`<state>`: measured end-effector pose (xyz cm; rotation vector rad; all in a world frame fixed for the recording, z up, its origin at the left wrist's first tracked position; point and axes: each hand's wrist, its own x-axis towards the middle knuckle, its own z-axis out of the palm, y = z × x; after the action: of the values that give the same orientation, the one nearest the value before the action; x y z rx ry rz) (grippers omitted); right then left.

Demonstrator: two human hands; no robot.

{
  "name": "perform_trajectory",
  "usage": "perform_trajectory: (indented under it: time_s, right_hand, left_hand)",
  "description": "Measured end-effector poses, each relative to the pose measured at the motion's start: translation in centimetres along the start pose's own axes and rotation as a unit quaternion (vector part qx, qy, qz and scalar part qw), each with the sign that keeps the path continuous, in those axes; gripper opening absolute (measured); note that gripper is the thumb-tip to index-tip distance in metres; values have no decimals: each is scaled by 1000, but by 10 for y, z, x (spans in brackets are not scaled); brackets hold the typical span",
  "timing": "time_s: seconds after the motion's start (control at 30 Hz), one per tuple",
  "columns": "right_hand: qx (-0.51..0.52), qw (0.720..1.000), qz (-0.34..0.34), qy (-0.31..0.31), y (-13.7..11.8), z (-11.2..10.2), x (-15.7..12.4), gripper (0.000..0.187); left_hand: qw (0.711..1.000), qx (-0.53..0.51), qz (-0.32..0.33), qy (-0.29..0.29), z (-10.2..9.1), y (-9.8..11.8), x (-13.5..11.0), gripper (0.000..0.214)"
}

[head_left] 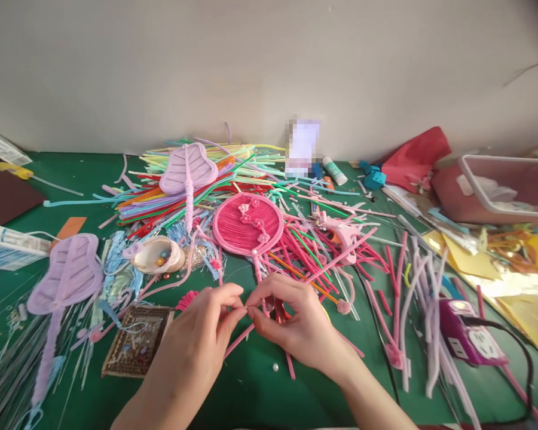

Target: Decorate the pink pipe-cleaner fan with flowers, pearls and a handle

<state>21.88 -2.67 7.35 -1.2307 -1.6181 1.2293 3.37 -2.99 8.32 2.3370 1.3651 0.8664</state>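
My left hand [206,328] and my right hand [298,322] meet at the front middle of the table, thumb and index finger pinched on each. What lies between the fingertips is too small to make out. Just beyond them is a round pink fan [226,230] made of pipe cleaners, with small flowers on its face and its handle running down behind my right hand. A white bead [275,367] lies on the green mat below my right hand. To the left of my left hand sits a cardboard tray [112,352] of small beads and findings.
Two lilac fans [65,280] lie at the left and back. A large heap of coloured pipe cleaners [156,203] spreads behind. A pink glue gun [347,236], a purple power socket [470,340] with a black cord, and a pink bin [457,191] are to the right.
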Motion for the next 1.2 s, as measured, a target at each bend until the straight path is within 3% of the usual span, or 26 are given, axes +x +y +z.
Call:
perform_trajectory:
  time_s: [0.2, 0.4, 0.73, 0.9, 0.97, 1.07, 1.2]
  right_hand:
    - [37, 999, 27, 6, 4, -9, -10, 8]
    - [5, 999, 25, 40, 9, -7, -17, 6]
    - [-10, 992, -60, 109, 26, 2, -26, 6]
    - [-44, 983, -113, 139, 26, 6, -29, 12]
    - [-37, 988, -68, 136, 27, 6, -31, 9]
    - [13, 992, 64, 108, 33, -1, -36, 9]
    - [60, 974, 169, 135, 43, -19, -40, 22]
  left_hand:
    - [999, -10, 25, -37, 1, 8, 5, 9]
    - [999, -8, 2, -54, 13, 10, 8, 14]
    - [986, -112, -79, -96, 20, 16, 11, 13]
    - [952, -199, -171, -156, 28, 11, 4, 14]
    - [946, -210, -178, -172, 30, 9, 2, 17]
    - [957, -181, -140, -179, 34, 6, 6, 20]
    - [996, 27, -3, -83, 54, -7, 25, 18]
